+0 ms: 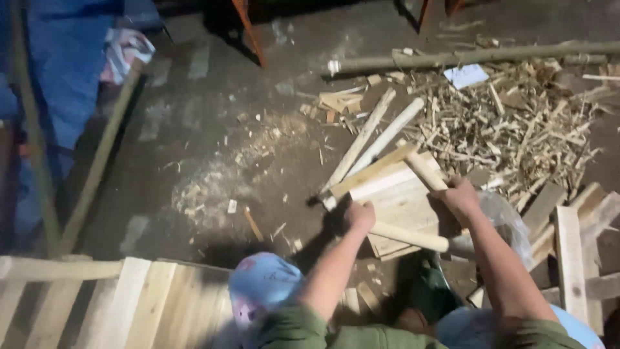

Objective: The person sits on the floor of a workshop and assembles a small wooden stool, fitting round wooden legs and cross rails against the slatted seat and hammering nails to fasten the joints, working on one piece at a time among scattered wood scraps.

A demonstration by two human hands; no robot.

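Dim, uneven light, brightest mid-frame. Dark grey concrete floor (194, 129) dusted with pale sawdust and small chips. Big heap of light wood shavings and splinters (510, 129) at upper right, a long rough pole (478, 57) lying along its far edge, a white paper scrap (466, 75) on the heap. Blue tarpaulin (64, 71) at upper left with a thin slanted pole (97, 161) beside it. Pale slatted wooden pallet (110, 304) at lower left. Loose flat planks (571, 258) at right edge.

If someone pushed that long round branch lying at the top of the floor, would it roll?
The long round branch would probably roll a little, being round, but chips in the pale wood scrap pile beside it might stop it. It looks stiff, probably heavy.
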